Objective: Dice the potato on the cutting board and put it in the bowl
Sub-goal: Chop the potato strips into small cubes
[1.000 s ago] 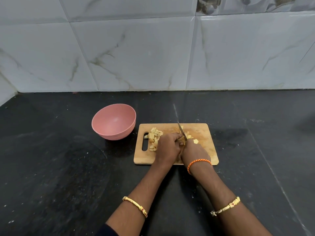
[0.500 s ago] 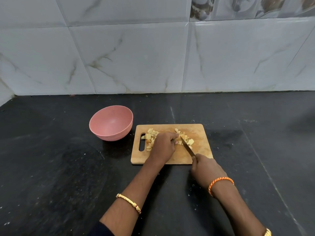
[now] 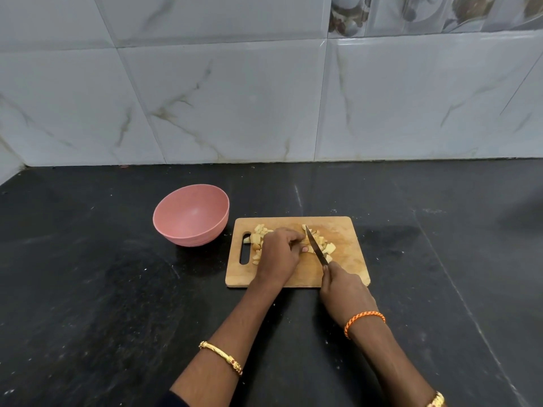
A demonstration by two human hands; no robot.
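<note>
Head view: dicing was judged nearly done. The knife (image 3: 315,245) was gripped by the right hand (image 3: 346,292); potato (image 3: 321,245) on the board (image 3: 346,254) was pinned under the curled left hand (image 3: 279,254). Transfer to the empty bowl (image 3: 191,215) beside it would be needed next.

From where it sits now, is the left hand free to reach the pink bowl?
Probably yes. The left hand rests on potato pieces at the left of the cutting board, and the bowl stands just beyond that edge. Only bare counter lies between; the knife is on its other side.
</note>
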